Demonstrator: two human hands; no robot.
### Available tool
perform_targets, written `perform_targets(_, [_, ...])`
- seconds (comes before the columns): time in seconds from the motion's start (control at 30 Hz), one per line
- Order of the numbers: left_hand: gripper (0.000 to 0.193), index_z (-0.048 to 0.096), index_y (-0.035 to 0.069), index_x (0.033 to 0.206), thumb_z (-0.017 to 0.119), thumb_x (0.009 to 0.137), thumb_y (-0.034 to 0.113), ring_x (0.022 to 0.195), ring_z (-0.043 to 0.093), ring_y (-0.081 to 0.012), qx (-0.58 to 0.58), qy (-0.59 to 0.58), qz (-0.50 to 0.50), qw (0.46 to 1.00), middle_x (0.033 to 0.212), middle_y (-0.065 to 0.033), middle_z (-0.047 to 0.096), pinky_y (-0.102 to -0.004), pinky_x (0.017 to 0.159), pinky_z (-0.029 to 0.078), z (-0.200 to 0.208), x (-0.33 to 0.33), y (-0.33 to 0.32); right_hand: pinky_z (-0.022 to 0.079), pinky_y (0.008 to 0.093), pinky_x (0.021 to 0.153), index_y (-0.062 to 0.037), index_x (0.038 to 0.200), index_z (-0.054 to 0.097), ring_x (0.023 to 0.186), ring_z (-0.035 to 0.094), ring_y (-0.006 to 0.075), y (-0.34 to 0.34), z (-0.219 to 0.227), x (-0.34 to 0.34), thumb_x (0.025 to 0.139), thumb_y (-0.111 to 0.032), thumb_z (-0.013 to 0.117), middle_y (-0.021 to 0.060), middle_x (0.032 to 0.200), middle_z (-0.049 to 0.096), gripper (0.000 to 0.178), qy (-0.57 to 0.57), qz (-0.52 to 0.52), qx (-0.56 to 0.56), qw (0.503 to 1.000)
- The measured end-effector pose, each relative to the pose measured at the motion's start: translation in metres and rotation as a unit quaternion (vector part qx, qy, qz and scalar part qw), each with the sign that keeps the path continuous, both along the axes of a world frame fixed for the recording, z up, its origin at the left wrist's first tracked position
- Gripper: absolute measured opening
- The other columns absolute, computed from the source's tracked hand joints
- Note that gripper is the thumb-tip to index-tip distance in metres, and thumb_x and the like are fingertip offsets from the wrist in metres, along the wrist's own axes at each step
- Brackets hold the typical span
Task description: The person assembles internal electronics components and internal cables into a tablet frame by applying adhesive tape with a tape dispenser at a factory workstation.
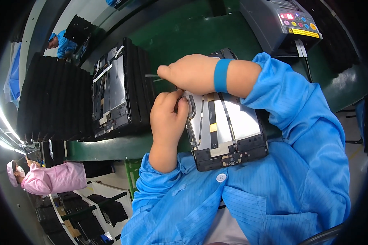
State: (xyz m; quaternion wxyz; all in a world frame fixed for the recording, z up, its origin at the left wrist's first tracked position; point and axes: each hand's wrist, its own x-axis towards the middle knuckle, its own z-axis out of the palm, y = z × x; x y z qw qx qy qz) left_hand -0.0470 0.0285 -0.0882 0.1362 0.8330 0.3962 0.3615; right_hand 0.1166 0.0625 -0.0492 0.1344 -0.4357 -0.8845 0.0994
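Note:
An opened tablet-like device (243, 122), with a silvery inside, black frame and flat cables, lies in front of my body. My left hand (167, 118) is closed at its left edge, thumb and forefinger pinched together. What they grip is too small to make out. Across the device's upper part reaches my right hand (194, 73), with a blue band on the wrist. Its fingers are bent and partly hidden. A short pale tape strip (152, 76) sticks out to the left of its fingertips and appears held there.
Several similar devices (110, 90) stand in a row on the green table (171, 32), beside a stack of black panels (49, 98). A grey tape dispenser (280, 28) at the back right has pale strips coming out. A person in pink (53, 177) and another in blue (63, 43) are further off left.

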Motion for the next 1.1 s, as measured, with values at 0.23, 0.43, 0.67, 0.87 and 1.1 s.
perform_targets(0.23, [0.012,0.065,0.000,0.085,0.064,0.075,0.005,0.061,0.056,-0.0234,-0.004,-0.004,0.001,1.000,0.073,-0.0111,0.056,-0.0329,0.056,0.046,-0.003,-0.002,-0.001,0.050,0.0407,0.066,0.0019,0.110,0.047,0.077,0.064,0.0336,0.006,-0.011,0.002,0.085,-0.010,0.049,0.0181,0.082,0.064,0.028,0.089,-0.023,-0.036,0.995])
perform_targets(0.43, [0.011,0.066,0.000,0.083,0.065,0.074,0.006,0.059,0.056,-0.0228,-0.004,-0.019,0.011,1.000,0.072,-0.0106,0.057,-0.0327,0.054,0.046,0.000,0.001,-0.004,0.051,0.0389,0.064,0.0019,0.102,0.046,0.077,0.064,0.0324,0.000,-0.008,0.002,0.081,-0.006,0.055,0.0179,0.079,0.062,0.024,0.027,0.015,0.062,0.998])
perform_targets(0.67, [0.008,0.067,0.001,0.079,0.066,0.073,0.007,0.058,0.055,-0.0243,0.034,0.012,0.014,0.999,0.066,-0.0100,0.055,-0.0341,0.052,0.045,-0.001,0.000,-0.003,0.053,0.0383,0.061,0.0020,0.101,0.045,0.072,0.065,0.0326,-0.014,0.016,0.003,0.082,-0.001,0.052,0.0177,0.080,0.062,0.021,0.043,-0.076,-0.094,0.992])
perform_targets(0.87, [0.007,0.065,0.002,0.073,0.069,0.072,0.007,0.056,0.055,-0.0251,0.066,0.007,0.017,0.998,0.064,-0.0095,0.054,-0.0346,0.051,0.044,-0.001,0.000,-0.004,0.050,0.0405,0.070,0.0015,0.102,0.048,0.080,0.062,0.0355,0.002,-0.009,0.008,0.076,-0.005,0.061,0.0191,0.083,0.062,0.029,0.122,-0.126,-0.108,0.978])
perform_targets(1.1, [0.008,0.065,0.002,0.073,0.071,0.070,0.007,0.057,0.056,-0.0241,0.076,-0.012,0.007,0.997,0.066,-0.0088,0.056,-0.0332,0.051,0.046,-0.003,-0.001,-0.004,0.048,0.0407,0.072,0.0006,0.100,0.050,0.081,0.061,0.0350,0.006,-0.015,0.010,0.072,-0.007,0.063,0.0190,0.082,0.062,0.032,0.155,-0.123,-0.099,0.975])
